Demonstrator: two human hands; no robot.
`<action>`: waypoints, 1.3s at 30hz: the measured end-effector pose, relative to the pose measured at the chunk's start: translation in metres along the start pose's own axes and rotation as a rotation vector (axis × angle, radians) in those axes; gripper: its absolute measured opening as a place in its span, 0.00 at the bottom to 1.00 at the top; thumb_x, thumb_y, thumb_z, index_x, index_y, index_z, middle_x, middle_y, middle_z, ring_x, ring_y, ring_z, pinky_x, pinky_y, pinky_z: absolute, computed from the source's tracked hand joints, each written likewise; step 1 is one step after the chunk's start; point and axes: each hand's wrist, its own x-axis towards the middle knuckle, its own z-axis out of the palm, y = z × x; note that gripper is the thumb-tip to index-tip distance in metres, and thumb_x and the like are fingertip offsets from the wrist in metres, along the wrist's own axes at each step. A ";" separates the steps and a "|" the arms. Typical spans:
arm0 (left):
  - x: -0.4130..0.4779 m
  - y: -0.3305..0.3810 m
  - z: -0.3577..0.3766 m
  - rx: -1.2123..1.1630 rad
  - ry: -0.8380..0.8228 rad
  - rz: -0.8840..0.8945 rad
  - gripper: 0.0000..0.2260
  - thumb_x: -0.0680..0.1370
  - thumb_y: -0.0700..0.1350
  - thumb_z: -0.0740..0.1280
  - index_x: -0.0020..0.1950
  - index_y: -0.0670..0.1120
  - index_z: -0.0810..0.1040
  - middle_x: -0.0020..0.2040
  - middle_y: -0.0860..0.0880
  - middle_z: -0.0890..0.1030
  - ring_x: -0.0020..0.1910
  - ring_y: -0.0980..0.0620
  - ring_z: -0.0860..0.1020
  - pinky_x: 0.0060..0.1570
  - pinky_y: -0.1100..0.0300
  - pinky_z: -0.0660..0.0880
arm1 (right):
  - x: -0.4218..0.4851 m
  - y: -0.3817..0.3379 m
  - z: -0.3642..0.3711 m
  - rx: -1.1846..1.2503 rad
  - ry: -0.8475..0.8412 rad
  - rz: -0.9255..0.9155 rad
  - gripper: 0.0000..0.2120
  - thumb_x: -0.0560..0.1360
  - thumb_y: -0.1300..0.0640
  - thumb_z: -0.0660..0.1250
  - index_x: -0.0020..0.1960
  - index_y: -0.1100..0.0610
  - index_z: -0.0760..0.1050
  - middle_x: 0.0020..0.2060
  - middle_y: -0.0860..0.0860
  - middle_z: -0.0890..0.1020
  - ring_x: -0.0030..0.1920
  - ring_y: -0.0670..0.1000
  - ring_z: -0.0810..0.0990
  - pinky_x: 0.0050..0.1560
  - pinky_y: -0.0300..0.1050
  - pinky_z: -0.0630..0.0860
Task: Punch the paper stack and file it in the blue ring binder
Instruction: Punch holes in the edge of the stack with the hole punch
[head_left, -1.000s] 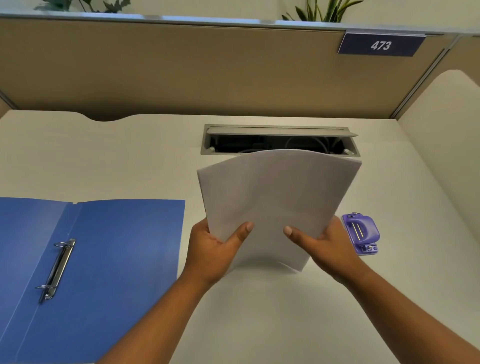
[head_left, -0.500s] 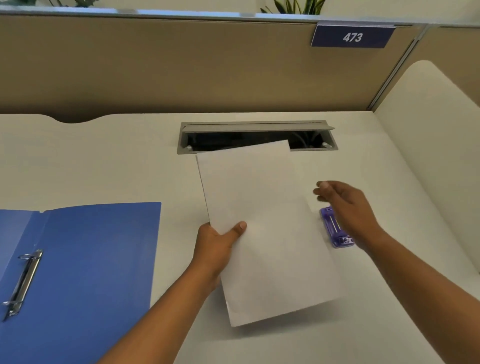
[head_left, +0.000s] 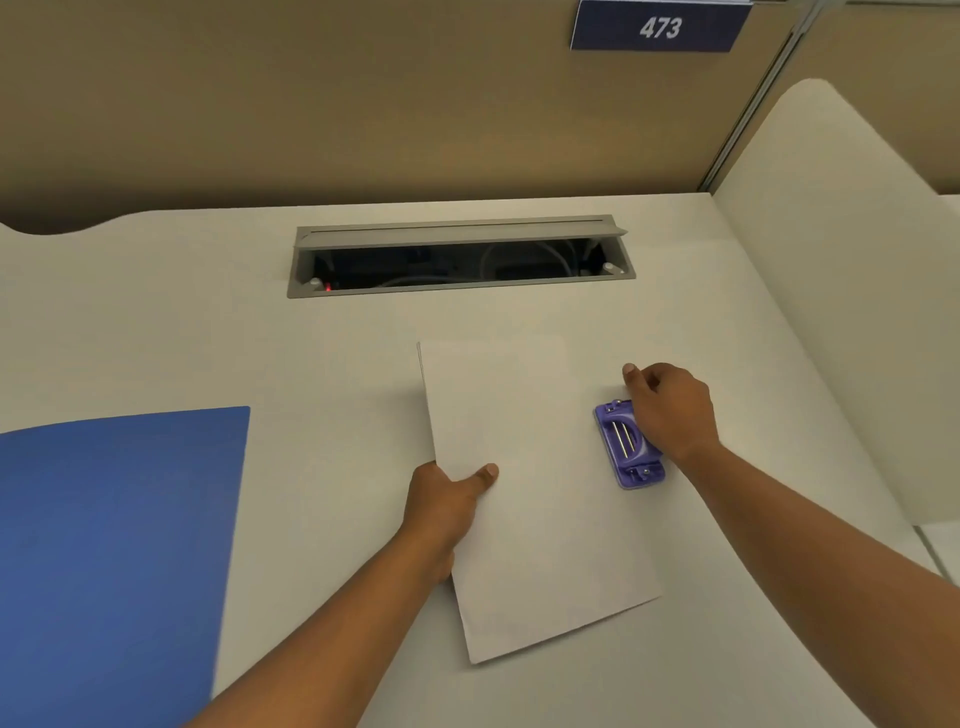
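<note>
One desk, one binder, one paper stack, one punch, two hands at work.

One pale desk (head_left: 156, 338) fills the cubicle. At its left lies one blue binder (head_left: 119, 545), only a flat cover showing and its rings out of sight. At the back is one open cable hatch (head_left: 457, 228) with wires inside, and above it on the partition is one number plate (head_left: 660, 26) reading 473. Mid-desk is the one paper stack (head_left: 535, 493), well apart from the binder. The left hand (head_left: 447, 499) pinches its left edge, thumb on top and fingers underneath. The right hand (head_left: 670, 410) has its fingers curled over the far side of the one purple punch (head_left: 623, 452), gripping it at the stack's right edge.
</note>
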 end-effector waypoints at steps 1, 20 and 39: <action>0.001 0.001 0.002 0.002 -0.008 -0.004 0.11 0.73 0.46 0.74 0.53 0.47 0.79 0.49 0.49 0.84 0.48 0.46 0.82 0.49 0.52 0.79 | 0.001 0.001 0.002 -0.003 -0.003 0.002 0.23 0.79 0.43 0.58 0.40 0.62 0.77 0.33 0.56 0.81 0.37 0.59 0.78 0.38 0.47 0.71; 0.012 0.008 0.013 0.036 -0.031 -0.069 0.10 0.72 0.46 0.75 0.49 0.47 0.78 0.47 0.49 0.83 0.44 0.48 0.82 0.38 0.58 0.77 | 0.008 0.013 0.011 0.002 0.022 0.025 0.19 0.76 0.43 0.60 0.39 0.57 0.77 0.33 0.52 0.80 0.38 0.57 0.77 0.40 0.45 0.70; 0.016 0.005 0.033 0.123 -0.032 -0.038 0.12 0.73 0.47 0.74 0.51 0.46 0.75 0.49 0.50 0.81 0.48 0.46 0.79 0.46 0.56 0.75 | 0.008 0.015 0.013 -0.107 0.007 0.013 0.14 0.76 0.47 0.59 0.39 0.55 0.75 0.31 0.49 0.78 0.35 0.55 0.77 0.36 0.44 0.69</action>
